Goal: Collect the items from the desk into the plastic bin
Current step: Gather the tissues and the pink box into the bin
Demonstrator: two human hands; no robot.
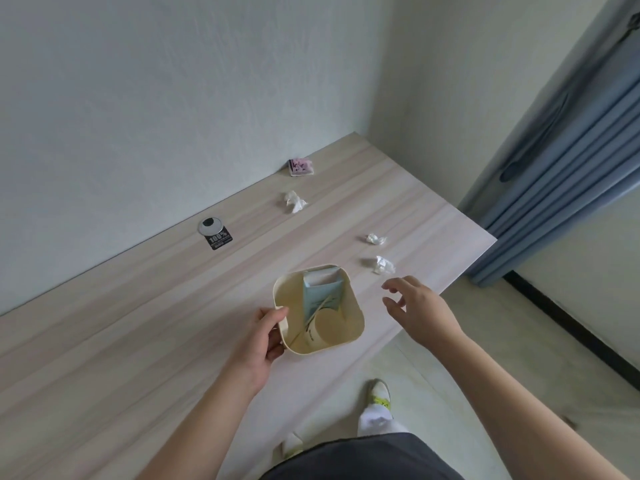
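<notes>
A cream plastic bin stands on the wooden desk near its front edge. Inside it are a pale blue carton, a paper cup and thin wooden sticks. My left hand grips the bin's left rim. My right hand hovers to the right of the bin, fingers apart, holding nothing. Just beyond its fingertips lies a crumpled white tissue. Another crumpled tissue sits behind it, a third further back. A pink and black packet lies against the wall.
A grey cable grommet and a black tag sit at the back of the desk by the wall. Blue curtains hang on the right. The desk's right edge runs close to the tissues; floor and my feet are below.
</notes>
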